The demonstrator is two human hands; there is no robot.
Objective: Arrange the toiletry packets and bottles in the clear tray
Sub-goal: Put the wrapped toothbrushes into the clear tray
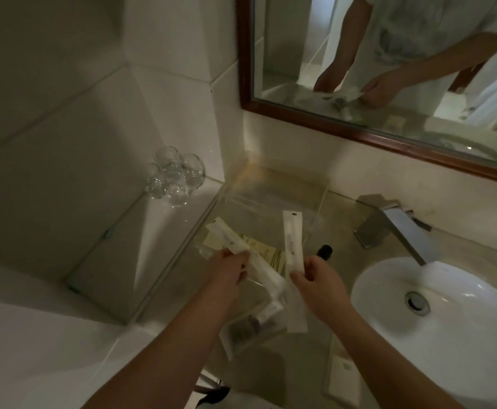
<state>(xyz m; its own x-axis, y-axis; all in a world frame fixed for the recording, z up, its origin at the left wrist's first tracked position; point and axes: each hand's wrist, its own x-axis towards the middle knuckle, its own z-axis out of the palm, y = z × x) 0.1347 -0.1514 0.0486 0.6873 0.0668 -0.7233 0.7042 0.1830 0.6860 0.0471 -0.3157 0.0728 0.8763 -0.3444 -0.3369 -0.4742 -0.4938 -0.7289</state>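
**Packets in both hands, tray half filled**

While I watch from the head camera, the largest thing in play is the counter (315,343), with the white sink (447,326) to my right and the tap (400,228) behind it. A mirror (388,69) hangs above, and a cluster of drinking glasses (176,180) stands in the back left corner.

On the counter sits the clear tray (315,187), its long axis running from the back wall toward me. As far as I can see, its far half is bare, while its near half holds a loose heap of flat packets (253,326) and yellowish sachets (259,249), overlapping and skewed. I judge the job well short of done: things are in the tray but not yet lined up. A dark-capped bottle (325,250) stands just behind my right hand; whether it is inside the tray wall I cannot tell. Another flat packet (341,370) lies on the counter near the sink.

My left hand (229,270) is closed around a long white packet (229,237), which points away and to the left, on a diagonal. My right hand (318,278) pinches the lower end of a second white packet (293,240), held nearly upright over the tray, its top end toward the wall.
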